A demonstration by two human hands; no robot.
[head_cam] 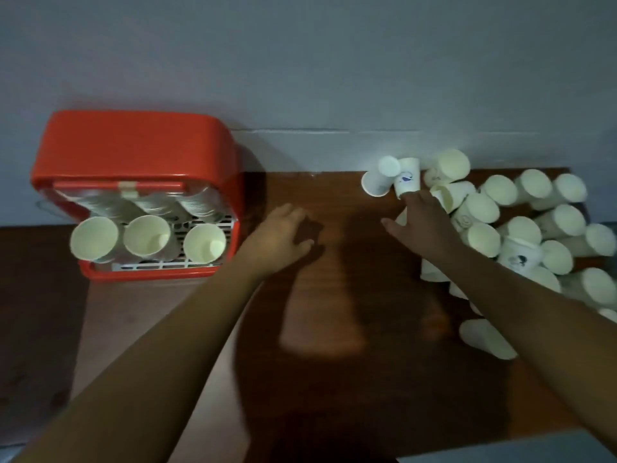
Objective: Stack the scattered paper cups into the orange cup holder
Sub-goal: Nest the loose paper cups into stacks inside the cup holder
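The orange cup holder stands at the left end of the wooden table, with its back against the grey wall. Its open side faces you. Three stacks of cups lie side by side in it on a white grid, their mouths pointing towards you. The middle and right stacks each show a smaller cup base inside the front cup.

The loose paper cups form a pile at the right end of the table, well apart from the holder. Most lie on their sides or lean on one another, and several show a blue print. One cup lies alone at the near edge of the pile, beside your right forearm.

Your left hand is over the bare table between the holder and the pile. Its fingers are loosely extended and it holds nothing. Contact with the table surface cannot be determined.

Your right hand is at the left edge of the pile, palm down, fingers extended and thumb spread wide. One fingertip touches the lower rim of a printed cup at the far left of the pile. Part of another cup shows under the hand between thumb and forefinger. No finger is seen curled round either cup.
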